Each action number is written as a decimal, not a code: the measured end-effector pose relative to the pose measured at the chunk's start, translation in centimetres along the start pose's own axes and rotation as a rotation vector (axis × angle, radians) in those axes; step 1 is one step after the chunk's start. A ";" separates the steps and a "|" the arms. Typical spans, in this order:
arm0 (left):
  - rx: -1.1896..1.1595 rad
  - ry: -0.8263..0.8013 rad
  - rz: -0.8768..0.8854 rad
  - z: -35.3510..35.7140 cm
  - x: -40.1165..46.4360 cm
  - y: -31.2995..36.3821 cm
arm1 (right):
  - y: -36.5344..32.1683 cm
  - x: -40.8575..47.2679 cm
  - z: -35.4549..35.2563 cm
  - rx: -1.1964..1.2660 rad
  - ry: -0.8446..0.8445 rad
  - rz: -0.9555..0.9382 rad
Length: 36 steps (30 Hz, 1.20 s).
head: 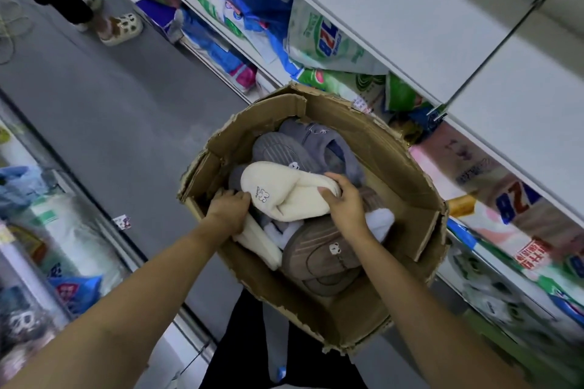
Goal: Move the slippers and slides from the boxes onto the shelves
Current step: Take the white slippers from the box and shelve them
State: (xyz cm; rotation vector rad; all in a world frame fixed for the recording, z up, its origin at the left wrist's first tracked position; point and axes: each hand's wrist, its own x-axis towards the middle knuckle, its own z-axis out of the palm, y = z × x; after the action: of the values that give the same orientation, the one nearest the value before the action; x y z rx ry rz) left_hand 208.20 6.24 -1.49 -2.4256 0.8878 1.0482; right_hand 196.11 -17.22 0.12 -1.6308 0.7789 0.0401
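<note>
A torn cardboard box (407, 174) sits below me on the aisle floor with several plush slippers inside. A cream slipper (284, 191) with a small bear motif lies on top. My right hand (343, 200) grips its heel end. My left hand (229, 210) is curled against its toe end, beside a second cream slipper (260, 243) under my wrist. Grey slippers (303, 145) lie at the far side of the box and a brown striped slipper (325, 257) at the near side. A white shelf (426, 19) runs along the right.
Lower shelves on the right hold detergent bags (319, 41) and other packets. More packed goods (63, 224) line the left side. Another person's feet in patterned slides (121, 27) stand up the grey aisle. My dark-clad legs are below the box.
</note>
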 end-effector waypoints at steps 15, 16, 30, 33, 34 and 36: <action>0.184 0.583 0.583 -2.7 -3.2 -2.6 | -5.9 5.3 -3.7 0.171 0.118 0.002; 0.141 0.650 0.566 -3.2 -3.8 -2.9 | -6.2 6.0 -3.5 0.170 0.099 0.023; -1.404 0.250 0.055 -3.9 -2.9 3.6 | -4.8 7.1 -1.0 0.389 0.061 0.393; -1.465 0.244 0.018 -4.7 -2.2 6.3 | -4.1 4.3 -1.4 0.397 0.107 0.416; -1.491 0.251 0.007 -5.1 -2.0 7.1 | -3.8 3.2 -1.2 0.403 0.095 0.431; -1.546 0.264 -0.040 -6.0 -1.9 8.5 | -3.7 0.9 -0.3 0.448 0.041 0.478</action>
State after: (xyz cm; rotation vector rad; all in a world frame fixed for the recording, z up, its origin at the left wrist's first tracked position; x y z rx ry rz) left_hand 204.66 -2.46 3.28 -3.7758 -0.1465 1.8202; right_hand 198.50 -17.86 2.99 -1.0029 1.1078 0.1610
